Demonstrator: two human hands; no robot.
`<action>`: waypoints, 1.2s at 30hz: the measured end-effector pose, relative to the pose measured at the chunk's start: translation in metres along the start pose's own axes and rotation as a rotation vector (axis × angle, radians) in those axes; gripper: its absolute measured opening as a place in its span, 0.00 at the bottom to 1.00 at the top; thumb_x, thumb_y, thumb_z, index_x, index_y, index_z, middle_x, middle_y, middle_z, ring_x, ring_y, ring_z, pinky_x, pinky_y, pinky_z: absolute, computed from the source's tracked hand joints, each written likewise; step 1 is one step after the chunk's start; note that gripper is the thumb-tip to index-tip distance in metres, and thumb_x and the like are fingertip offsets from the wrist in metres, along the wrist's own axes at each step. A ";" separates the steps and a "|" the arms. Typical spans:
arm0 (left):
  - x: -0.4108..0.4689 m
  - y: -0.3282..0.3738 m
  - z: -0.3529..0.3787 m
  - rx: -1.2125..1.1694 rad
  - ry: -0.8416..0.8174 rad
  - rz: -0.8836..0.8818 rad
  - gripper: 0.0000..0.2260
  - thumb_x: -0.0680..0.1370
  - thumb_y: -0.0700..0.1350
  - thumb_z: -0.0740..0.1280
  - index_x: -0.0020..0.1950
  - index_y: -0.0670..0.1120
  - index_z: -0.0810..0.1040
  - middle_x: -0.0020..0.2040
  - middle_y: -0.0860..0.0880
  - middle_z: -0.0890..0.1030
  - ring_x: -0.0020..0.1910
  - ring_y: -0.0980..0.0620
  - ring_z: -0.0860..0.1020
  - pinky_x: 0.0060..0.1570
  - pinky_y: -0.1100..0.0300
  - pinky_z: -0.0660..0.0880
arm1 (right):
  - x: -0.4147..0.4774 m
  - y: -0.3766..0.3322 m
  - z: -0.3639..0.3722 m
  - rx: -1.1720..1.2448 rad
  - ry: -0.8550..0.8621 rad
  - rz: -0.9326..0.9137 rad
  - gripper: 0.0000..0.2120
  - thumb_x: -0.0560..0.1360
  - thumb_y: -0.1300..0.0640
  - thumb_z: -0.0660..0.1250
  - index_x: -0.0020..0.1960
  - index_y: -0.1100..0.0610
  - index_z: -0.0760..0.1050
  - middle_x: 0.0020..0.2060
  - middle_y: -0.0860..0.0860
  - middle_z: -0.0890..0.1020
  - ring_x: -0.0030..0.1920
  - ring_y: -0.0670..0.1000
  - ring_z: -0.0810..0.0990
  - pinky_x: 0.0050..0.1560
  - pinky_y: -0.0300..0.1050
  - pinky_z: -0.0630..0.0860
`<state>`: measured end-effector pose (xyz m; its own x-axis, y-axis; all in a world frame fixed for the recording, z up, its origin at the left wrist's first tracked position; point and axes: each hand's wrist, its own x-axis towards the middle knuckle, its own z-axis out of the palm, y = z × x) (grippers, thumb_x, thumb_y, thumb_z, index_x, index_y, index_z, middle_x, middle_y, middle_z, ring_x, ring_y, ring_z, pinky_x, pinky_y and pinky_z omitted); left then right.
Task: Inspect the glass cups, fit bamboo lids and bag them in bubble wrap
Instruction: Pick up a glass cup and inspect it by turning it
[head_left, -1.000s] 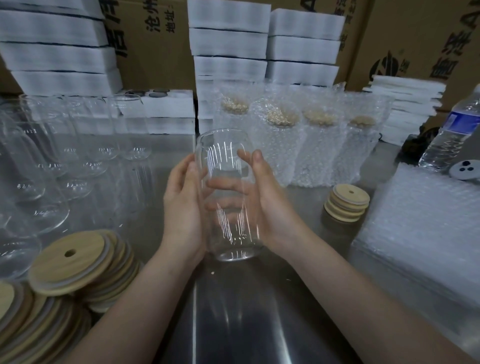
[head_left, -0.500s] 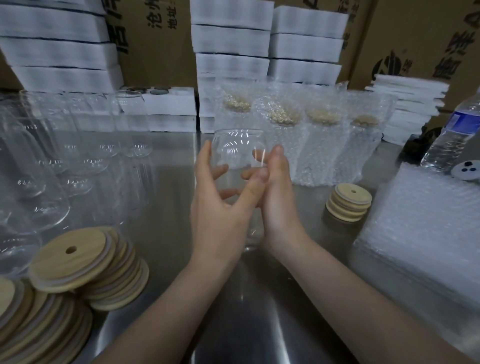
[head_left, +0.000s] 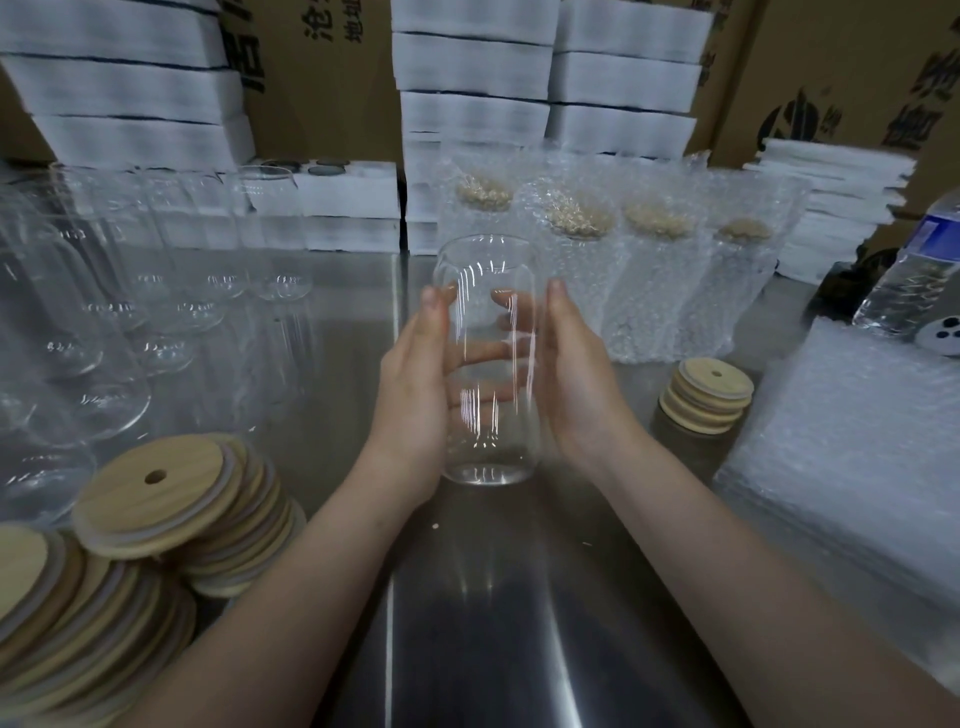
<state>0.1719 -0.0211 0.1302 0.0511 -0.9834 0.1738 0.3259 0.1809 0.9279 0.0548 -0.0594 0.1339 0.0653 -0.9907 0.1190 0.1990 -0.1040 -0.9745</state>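
Observation:
I hold a clear glass cup (head_left: 485, 262) upright above the steel table (head_left: 493, 623), between both hands. My left hand (head_left: 415, 379) grips its left side with the thumb up along the wall and the fingers showing through the glass behind it. My right hand (head_left: 579, 374) grips the right side the same way. The cup has no lid. A heap of bamboo lids (head_left: 150, 486) lies at the near left, and a small lid stack (head_left: 707, 397) sits to the right. A pile of bubble-wrap bags (head_left: 841, 447) lies at the right edge.
Several bare glass cups (head_left: 104, 322) crowd the left of the table. Several bagged, lidded cups (head_left: 587, 270) stand just behind my hands. White foam stacks (head_left: 470, 78) and cardboard boxes (head_left: 831, 78) line the back. A water bottle (head_left: 911, 280) stands far right.
My left hand has slid from in front of the cup back to its left side. The cup has been turned between my hands and sits lower, in full view.

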 end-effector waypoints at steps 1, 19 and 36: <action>0.002 -0.001 -0.003 0.010 -0.010 -0.003 0.32 0.71 0.67 0.57 0.69 0.50 0.74 0.51 0.39 0.85 0.45 0.37 0.85 0.38 0.47 0.82 | 0.002 -0.001 -0.001 -0.005 -0.030 -0.010 0.23 0.78 0.36 0.55 0.55 0.50 0.81 0.40 0.45 0.84 0.45 0.51 0.82 0.54 0.58 0.79; 0.006 -0.010 -0.016 0.806 0.061 0.397 0.44 0.62 0.67 0.73 0.76 0.60 0.65 0.61 0.62 0.77 0.52 0.59 0.79 0.57 0.54 0.77 | -0.005 -0.017 -0.004 -0.100 -0.006 -0.162 0.25 0.66 0.48 0.72 0.61 0.54 0.77 0.52 0.47 0.81 0.51 0.46 0.82 0.46 0.43 0.77; 0.008 -0.019 -0.018 1.220 0.050 0.785 0.41 0.64 0.57 0.79 0.73 0.50 0.69 0.68 0.51 0.76 0.65 0.49 0.75 0.62 0.49 0.66 | -0.012 -0.015 -0.002 0.140 0.120 -0.128 0.07 0.74 0.60 0.72 0.45 0.56 0.73 0.43 0.54 0.81 0.48 0.53 0.83 0.47 0.48 0.80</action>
<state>0.1825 -0.0328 0.1077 -0.1242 -0.6237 0.7717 -0.7902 0.5325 0.3033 0.0494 -0.0463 0.1470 -0.0845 -0.9744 0.2083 0.3326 -0.2246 -0.9159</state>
